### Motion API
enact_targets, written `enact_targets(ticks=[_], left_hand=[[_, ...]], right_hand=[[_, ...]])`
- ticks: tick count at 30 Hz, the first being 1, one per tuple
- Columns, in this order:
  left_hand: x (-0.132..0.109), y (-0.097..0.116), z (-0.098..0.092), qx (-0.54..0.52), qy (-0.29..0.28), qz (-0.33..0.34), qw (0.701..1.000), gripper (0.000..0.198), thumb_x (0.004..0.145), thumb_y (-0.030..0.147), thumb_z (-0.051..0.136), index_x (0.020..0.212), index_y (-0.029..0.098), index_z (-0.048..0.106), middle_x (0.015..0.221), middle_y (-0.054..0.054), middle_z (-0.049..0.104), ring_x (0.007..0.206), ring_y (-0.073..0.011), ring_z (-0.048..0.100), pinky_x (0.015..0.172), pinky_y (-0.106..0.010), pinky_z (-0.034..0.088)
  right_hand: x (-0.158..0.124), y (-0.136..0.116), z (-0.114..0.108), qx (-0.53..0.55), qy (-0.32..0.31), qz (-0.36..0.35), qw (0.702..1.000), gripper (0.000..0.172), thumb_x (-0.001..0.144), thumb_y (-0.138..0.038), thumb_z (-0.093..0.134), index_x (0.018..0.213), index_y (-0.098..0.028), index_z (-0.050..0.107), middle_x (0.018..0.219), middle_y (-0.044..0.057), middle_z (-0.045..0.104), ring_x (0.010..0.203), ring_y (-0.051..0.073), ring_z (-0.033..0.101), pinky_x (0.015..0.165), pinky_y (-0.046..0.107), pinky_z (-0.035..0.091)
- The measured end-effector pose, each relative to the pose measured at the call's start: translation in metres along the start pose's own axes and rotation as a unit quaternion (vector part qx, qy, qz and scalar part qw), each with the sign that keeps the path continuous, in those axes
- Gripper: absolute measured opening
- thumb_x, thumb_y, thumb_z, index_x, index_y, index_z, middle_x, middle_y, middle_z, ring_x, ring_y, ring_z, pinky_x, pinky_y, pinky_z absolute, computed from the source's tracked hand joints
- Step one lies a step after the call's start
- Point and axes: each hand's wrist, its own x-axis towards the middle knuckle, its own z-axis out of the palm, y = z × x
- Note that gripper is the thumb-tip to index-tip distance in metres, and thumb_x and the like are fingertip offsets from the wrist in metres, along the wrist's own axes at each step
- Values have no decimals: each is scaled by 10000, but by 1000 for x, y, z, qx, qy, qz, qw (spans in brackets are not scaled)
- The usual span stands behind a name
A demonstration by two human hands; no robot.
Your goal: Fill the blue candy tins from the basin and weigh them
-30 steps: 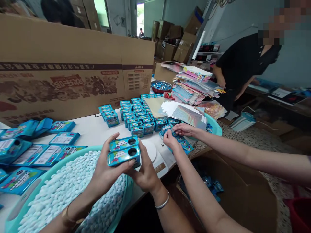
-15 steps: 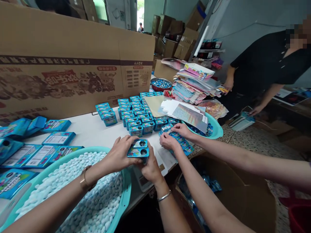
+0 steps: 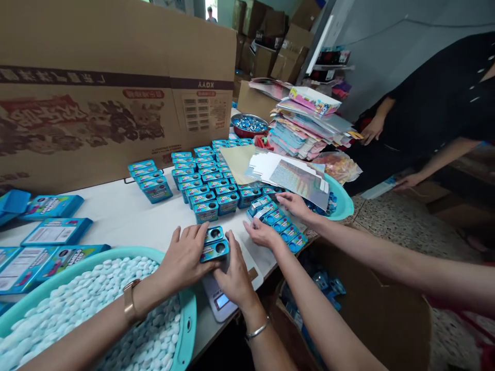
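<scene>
Two small blue candy boxes (image 3: pixel 215 250), each with a round hole in its top face, stand side by side between my hands. My left hand (image 3: pixel 187 252) grips them from the left, fingers over the far side and thumb at the near side. At their right end my right hand (image 3: pixel 236 270) holds them, its fingers upright along the edge. Beneath lies a white scale (image 3: pixel 222 304) with a lit display, partly covered by my hands; whether the boxes touch it I cannot tell. Rows of similar boxes (image 3: pixel 207 208) stand just behind.
A turquoise basin (image 3: pixel 189 322) of pale sweets is at the left, below flat blue packets (image 3: pixel 54 232). A co-worker's hands (image 3: pixel 266 234) work at a box row (image 3: pixel 284 226) on the right. Behind are a large carton (image 3: pixel 116 103), a card stack (image 3: pixel 309 123) and a standing person (image 3: pixel 433 103).
My hands have lowered the two boxes slightly and leftward in view, over the scale, whose display now shows. The co-worker's hands have moved apart. The camera view has shifted a little.
</scene>
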Motion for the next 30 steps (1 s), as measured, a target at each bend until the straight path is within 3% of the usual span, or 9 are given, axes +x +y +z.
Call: enact_targets(ticks=[3,5,10,12,14,17,20,25,30], left_hand=[[-2,-8,6,-31,42,32,998,1030,718,618,724,1506,114,290,1423,-257,488,1315,-441,460,1088,-653,355],[-2,-12,5,-59,69,62,994,1055,728,701,687,1515,129,279,1441,-248,471,1313,-434,457,1070,-632,390],[21,-4,-16,-165,101,76,978,733,866,632,574,1431,183,451,1361,-171,570,1258,-353,523,1043,-518,453],[45,2,-24,-218,57,64,972,654,871,611,555,1360,178,536,1313,-146,622,1219,-331,566,1039,-488,462],[77,8,-25,-268,-23,49,962,629,840,604,562,1287,163,602,1290,-128,653,1180,-318,603,1028,-446,473],[126,15,-16,-313,-154,14,937,574,760,569,608,1139,145,686,1187,-107,710,1079,-304,652,944,-371,500],[162,22,0,-319,-244,-22,915,408,708,492,640,920,156,733,979,-75,742,946,-274,653,826,-331,479],[183,35,22,-362,-319,-90,871,277,632,440,689,680,168,676,696,-15,619,684,-166,500,615,-288,349],[185,50,37,-395,-356,-126,837,301,572,433,734,596,163,603,615,-4,543,585,-126,422,536,-270,274]], right_hand=[[-13,-9,1,9,57,-20,998,772,871,-244,626,1555,-204,271,1543,180,418,1454,320,379,1160,548,388],[-21,-13,-1,17,110,-27,993,632,909,-246,586,1503,-233,368,1459,163,507,1383,303,473,1114,528,451],[-27,-18,-17,39,165,-15,985,342,950,-193,512,1274,-278,583,1219,102,648,1167,246,623,990,444,540],[-23,-19,-25,42,181,-11,983,285,952,-177,508,1198,-270,621,1136,87,670,1091,226,649,942,406,552],[-17,-19,-33,41,195,-14,980,259,950,-157,505,1146,-256,643,1063,76,683,1022,209,667,885,368,563],[-7,-20,-38,41,201,-30,978,260,945,-126,504,1116,-254,653,1002,54,690,959,190,679,834,333,565],[0,-21,-40,45,203,-36,977,278,946,-122,495,1121,-271,651,989,42,690,934,198,680,816,348,569],[6,-17,-47,54,216,-3,975,303,963,-178,483,1131,-361,657,950,30,685,868,231,674,744,402,574],[4,-14,-43,67,216,20,974,320,954,-230,526,1123,-462,667,942,34,687,840,264,665,734,439,549]])
